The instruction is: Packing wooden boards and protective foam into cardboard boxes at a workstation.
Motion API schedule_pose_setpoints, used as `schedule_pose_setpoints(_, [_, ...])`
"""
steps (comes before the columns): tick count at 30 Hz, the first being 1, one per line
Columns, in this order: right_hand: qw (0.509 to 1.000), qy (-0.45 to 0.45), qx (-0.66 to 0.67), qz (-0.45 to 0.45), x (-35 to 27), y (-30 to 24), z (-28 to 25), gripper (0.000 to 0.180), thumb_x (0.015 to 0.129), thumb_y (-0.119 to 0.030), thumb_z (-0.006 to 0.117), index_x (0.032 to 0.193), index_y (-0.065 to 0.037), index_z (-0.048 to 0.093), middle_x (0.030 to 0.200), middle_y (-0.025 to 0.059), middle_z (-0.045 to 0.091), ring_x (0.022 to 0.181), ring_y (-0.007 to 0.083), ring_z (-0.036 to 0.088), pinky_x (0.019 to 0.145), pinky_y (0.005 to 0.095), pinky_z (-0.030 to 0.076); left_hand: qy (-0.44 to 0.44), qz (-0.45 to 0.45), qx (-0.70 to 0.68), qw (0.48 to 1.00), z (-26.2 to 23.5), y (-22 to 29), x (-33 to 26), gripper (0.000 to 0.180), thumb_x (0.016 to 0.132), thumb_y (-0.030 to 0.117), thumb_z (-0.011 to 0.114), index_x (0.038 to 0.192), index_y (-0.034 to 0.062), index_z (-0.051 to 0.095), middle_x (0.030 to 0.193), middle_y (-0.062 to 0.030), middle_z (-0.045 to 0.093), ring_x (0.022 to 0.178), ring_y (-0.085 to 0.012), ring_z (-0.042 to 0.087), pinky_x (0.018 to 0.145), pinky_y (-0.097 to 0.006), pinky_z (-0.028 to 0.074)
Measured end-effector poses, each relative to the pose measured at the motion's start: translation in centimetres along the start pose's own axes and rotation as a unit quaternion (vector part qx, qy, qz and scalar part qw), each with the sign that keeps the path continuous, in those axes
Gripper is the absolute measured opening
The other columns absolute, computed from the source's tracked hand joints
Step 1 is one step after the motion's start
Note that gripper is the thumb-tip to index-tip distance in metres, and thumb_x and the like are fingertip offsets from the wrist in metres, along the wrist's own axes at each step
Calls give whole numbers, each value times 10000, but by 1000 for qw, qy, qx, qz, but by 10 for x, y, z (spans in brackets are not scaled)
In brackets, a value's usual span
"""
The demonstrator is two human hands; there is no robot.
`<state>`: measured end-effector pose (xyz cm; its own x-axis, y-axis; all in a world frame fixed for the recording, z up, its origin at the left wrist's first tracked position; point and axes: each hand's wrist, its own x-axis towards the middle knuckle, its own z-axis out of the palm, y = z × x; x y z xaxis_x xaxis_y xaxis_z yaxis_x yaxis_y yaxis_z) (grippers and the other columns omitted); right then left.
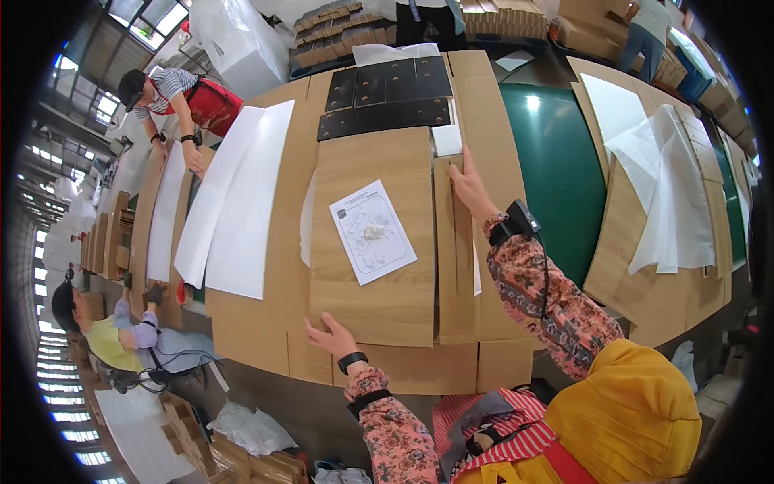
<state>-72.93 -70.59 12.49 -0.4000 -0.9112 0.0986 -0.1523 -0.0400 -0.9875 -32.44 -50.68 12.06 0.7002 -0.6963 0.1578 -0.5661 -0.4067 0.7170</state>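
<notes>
On the cardboard-covered bench, left hand point(329, 334) is pressing flat, fingers spread, on the near edge of the wood-grain panel point(371, 242); right hand point(468, 187) is resting open on narrow wood-grain strips point(453, 266) beside it. Instruction sheet point(372, 231) is lying on the panel.

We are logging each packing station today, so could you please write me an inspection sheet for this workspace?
Surface: long wood-grain table, mostly covered with panels and sheets.
Job's things: large wood-grain panel with a printed instruction sheet lying on it; narrow wood-grain strips along its right edge; dark panels beyond it.
Clutter: white foam sheets to the left, more white sheets to the right.
Grippers: left hand flat on the large panel's near corner; right hand pressing on the strips, holding nothing.
Cables: thin black cord from a wrist-worn device.
Surroundings: green surface, stacked cardboard, co-workers at nearby tables.
</notes>
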Motion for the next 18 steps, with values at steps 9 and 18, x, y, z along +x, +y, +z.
schedule_pose_setpoints(9, [994, -50, 49, 87, 6, 6, -12, 694, 1026, -308, 531, 1591, -13, 256, 1566, 234, 400, 1468, 334, 368, 1186, 370, 299, 21, 26, 25, 999, 1, -4, -1, 651, 1019, 385, 596, 1501, 4, 381, 1453, -307, 402, 1338, -458, 401, 1084, -535, 398])
schedule_pose_setpoints(18, [954, -115, 252, 113, 11, -13, -25, 835, 1042, -426, 570, 1639, -59, 115, 1647, 120, 314, 1525, 229, 270, 1249, 340, 189, -15, -10, -239, 971, -65, -46, -39, 766, 1031, 373, 594, 1613, 52, 213, 1640, -271, 208, 1507, -440, 228, 1227, -500, 260])
